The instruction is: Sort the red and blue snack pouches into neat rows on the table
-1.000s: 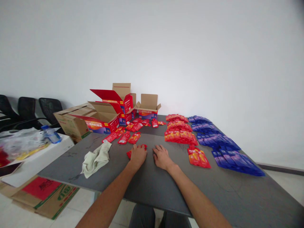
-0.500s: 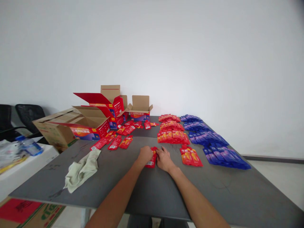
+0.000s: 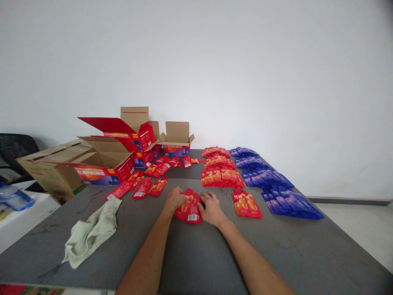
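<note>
Two red pouches lie between my hands at the middle of the dark table. My left hand (image 3: 176, 198) is closed on the upper left edge of the left pouch (image 3: 181, 211), which has an orange print. Slightly overlapping it is the right pouch (image 3: 193, 213), with a barcode face up. My right hand (image 3: 211, 209) rests on the table with its fingers apart, the fingertips against that pouch's right edge. To the right, a small set of red pouches (image 3: 246, 205) lies with the printed fronts up.
Behind stand rows of red pouches (image 3: 221, 177) and blue pouches (image 3: 291, 203). Loose red pouches (image 3: 143, 188) lie at left, before open cartons (image 3: 104, 164) (image 3: 176, 150). A pale cloth (image 3: 92, 233) lies front left. A water bottle (image 3: 15, 198) is beyond the table's left edge.
My left hand has moved left with a pouch, and two pouches now show between my hands where one showed before. The view has shifted slightly, so the cloth and cartons appear farther left.
</note>
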`<state>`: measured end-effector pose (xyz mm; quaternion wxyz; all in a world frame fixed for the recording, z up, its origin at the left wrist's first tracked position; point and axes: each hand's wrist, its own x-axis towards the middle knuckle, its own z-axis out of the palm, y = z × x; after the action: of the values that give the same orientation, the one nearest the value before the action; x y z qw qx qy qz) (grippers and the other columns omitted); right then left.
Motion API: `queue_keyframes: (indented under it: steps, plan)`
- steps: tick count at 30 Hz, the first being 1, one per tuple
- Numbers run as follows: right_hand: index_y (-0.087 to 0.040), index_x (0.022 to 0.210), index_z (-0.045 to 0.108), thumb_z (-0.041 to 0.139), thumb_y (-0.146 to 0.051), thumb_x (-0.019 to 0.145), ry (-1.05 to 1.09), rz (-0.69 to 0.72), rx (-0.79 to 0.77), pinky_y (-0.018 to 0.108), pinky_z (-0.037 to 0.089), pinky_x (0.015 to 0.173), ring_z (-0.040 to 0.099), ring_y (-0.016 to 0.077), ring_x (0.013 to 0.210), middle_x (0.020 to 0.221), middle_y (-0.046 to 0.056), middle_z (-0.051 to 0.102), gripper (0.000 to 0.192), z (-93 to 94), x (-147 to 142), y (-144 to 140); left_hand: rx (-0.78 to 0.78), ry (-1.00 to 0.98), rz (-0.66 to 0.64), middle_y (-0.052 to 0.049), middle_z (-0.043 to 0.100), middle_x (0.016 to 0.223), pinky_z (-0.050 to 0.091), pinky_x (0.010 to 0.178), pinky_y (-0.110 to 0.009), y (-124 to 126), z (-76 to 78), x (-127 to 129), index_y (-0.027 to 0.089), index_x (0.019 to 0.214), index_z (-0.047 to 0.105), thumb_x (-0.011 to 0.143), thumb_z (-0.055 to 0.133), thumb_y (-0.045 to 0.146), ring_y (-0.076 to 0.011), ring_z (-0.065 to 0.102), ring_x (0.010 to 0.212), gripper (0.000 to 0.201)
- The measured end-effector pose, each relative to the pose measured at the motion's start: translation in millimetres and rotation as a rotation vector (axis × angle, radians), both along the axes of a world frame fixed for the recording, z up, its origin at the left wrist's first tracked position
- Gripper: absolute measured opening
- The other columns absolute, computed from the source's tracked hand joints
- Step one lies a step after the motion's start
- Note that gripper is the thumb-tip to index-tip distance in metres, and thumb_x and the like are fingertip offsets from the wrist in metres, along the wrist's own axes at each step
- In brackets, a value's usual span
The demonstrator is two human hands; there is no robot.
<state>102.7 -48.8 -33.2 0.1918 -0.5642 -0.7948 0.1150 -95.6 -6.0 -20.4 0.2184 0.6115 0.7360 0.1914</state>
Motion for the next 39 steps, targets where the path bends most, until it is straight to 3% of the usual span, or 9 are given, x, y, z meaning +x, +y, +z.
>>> queue_keyframes:
  steps: [5, 9, 14, 21, 25, 29, 32, 35, 39]
  plan:
    - [-0.021, 0.121, 0.065, 0.049, -0.045, 0.090, -0.008, -0.062, 0.038, 0.045, 0.032, 0.106, 0.034, 0.0332, 0.131, 0.137, 0.008, 0.055, 0.042, -2.3, -6.6, -0.4, 0.002, 0.175, 0.005, -0.015, 0.070, 0.107, 0.046, 0.080, -0.028, -11.3, 11.7, -3.3, 0.013, 0.100, 0.064, 0.071, 0.064, 0.021, -0.0235, 0.065, 0.100, 0.030]
    - [-0.022, 0.115, 0.066, 0.051, -0.044, 0.089, 0.015, -0.126, 0.052, 0.043, 0.038, 0.098, 0.041, 0.0336, 0.122, 0.129, 0.009, 0.060, 0.037, -2.4, -8.0, 0.5, 0.158, 0.324, -0.001, -0.018, 0.068, 0.109, 0.042, 0.092, -0.035, -19.0, 13.5, 10.0, 0.013, 0.100, 0.067, 0.078, 0.059, 0.024, -0.0276, 0.060, 0.109, 0.026]
    - [-0.016, 0.121, 0.064, 0.044, -0.025, 0.091, 0.076, -0.154, 0.044, 0.037, 0.041, 0.090, 0.051, 0.0284, 0.104, 0.105, 0.013, 0.068, 0.037, -7.9, -6.8, 4.7, 0.094, 0.198, -0.290, -0.010, 0.072, 0.091, 0.046, 0.079, -0.029, -29.8, 13.9, 31.6, 0.020, 0.087, 0.070, 0.083, 0.055, 0.034, -0.0214, 0.066, 0.089, 0.021]
    - [-0.015, 0.129, 0.055, 0.043, 0.000, 0.071, 0.313, -0.056, -0.004, 0.029, 0.042, 0.093, 0.056, 0.0213, 0.101, 0.100, 0.004, 0.071, 0.062, -14.4, -0.2, 10.9, 0.147, 0.232, -0.360, -0.011, 0.071, 0.093, 0.047, 0.077, -0.029, -42.6, 19.5, 43.9, 0.019, 0.088, 0.071, 0.074, 0.065, 0.049, -0.0253, 0.066, 0.093, 0.033]
    - [-0.017, 0.130, 0.053, 0.039, 0.001, 0.071, 0.438, -0.021, 0.021, 0.030, 0.042, 0.098, 0.057, 0.0189, 0.104, 0.104, 0.002, 0.071, 0.063, -9.5, 0.6, 9.2, 0.124, 0.117, -0.295, -0.007, 0.072, 0.082, 0.044, 0.071, -0.025, -39.2, 21.7, 43.6, 0.019, 0.079, 0.071, 0.076, 0.063, 0.042, -0.0200, 0.066, 0.081, 0.024]
    - [-0.020, 0.130, 0.054, 0.038, -0.003, 0.079, 0.553, 0.024, 0.052, 0.033, 0.041, 0.102, 0.058, 0.0180, 0.109, 0.111, 0.003, 0.070, 0.055, -7.0, -4.2, 6.5, 0.159, -0.120, -0.236, -0.006, 0.072, 0.074, 0.041, 0.064, -0.023, -28.4, 17.1, 38.0, 0.017, 0.075, 0.071, 0.080, 0.055, 0.029, -0.0164, 0.065, 0.073, 0.021]
    - [-0.020, 0.126, 0.058, 0.042, -0.018, 0.089, 0.650, -0.024, 0.055, 0.034, 0.047, 0.095, 0.061, 0.0194, 0.104, 0.112, 0.006, 0.068, 0.040, -8.6, -6.5, 7.7, 0.180, -0.342, -0.179, -0.006, 0.072, 0.075, 0.041, 0.060, -0.022, -18.6, 5.8, 31.9, 0.015, 0.079, 0.071, 0.079, 0.052, 0.019, -0.0147, 0.065, 0.068, 0.020]
    - [-0.017, 0.119, 0.062, 0.049, -0.034, 0.090, 0.692, -0.172, 0.072, 0.032, 0.050, 0.086, 0.063, 0.0199, 0.091, 0.108, 0.008, 0.068, 0.036, -9.3, -5.0, 11.2, 0.114, -0.563, -0.127, -0.004, 0.072, 0.074, 0.044, 0.058, -0.021, -12.8, -6.4, 29.7, 0.014, 0.083, 0.069, 0.071, 0.055, 0.011, -0.0138, 0.065, 0.064, 0.019]
    - [-0.017, 0.104, 0.069, 0.051, -0.046, 0.088, 0.811, -0.217, -0.027, 0.028, 0.050, 0.072, 0.063, 0.0190, 0.078, 0.089, 0.005, 0.071, 0.038, -3.7, -0.3, 12.1, 0.048, -0.762, -0.099, -0.003, 0.069, 0.072, 0.045, 0.053, -0.020, -18.0, -6.9, 36.2, 0.014, 0.078, 0.064, 0.067, 0.061, 0.012, -0.0130, 0.063, 0.059, 0.011]
